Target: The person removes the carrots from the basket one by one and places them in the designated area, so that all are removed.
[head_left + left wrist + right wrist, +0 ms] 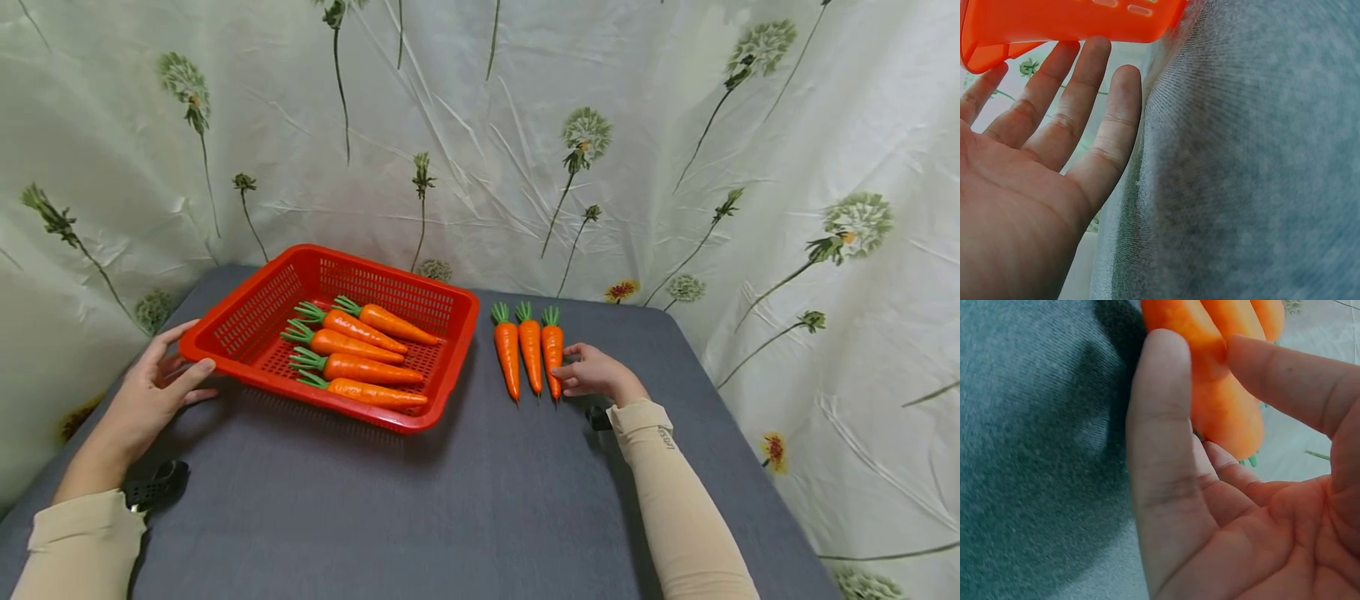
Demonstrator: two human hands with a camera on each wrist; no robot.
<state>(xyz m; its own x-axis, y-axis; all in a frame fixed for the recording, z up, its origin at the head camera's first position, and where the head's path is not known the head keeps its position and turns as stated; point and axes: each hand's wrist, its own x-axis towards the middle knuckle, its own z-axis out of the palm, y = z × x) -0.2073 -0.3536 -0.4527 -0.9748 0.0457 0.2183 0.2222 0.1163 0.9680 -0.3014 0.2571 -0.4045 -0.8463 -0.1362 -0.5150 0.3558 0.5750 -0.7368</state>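
A red plastic basket [463,333] stands on the table's left part with several carrots [367,367] lying in it, green tops to the left. At its left corner is my left hand [153,392]; the left wrist view shows straight fingers, some fingertips against the basket wall [1085,25]. Three carrots lie side by side right of the basket, tops away from me: a left carrot [507,354], a middle carrot [530,350] and a right carrot [552,346]. My right hand [596,372] pinches the right carrot near its lower end, fingertips on either side.
A dark grey cloth covers the table [480,517]. Behind it hangs a pale curtain [480,150] with a dandelion print, reaching round both sides. A black wrist device [157,485] sits on my left wrist, another black device [598,417] on the right.
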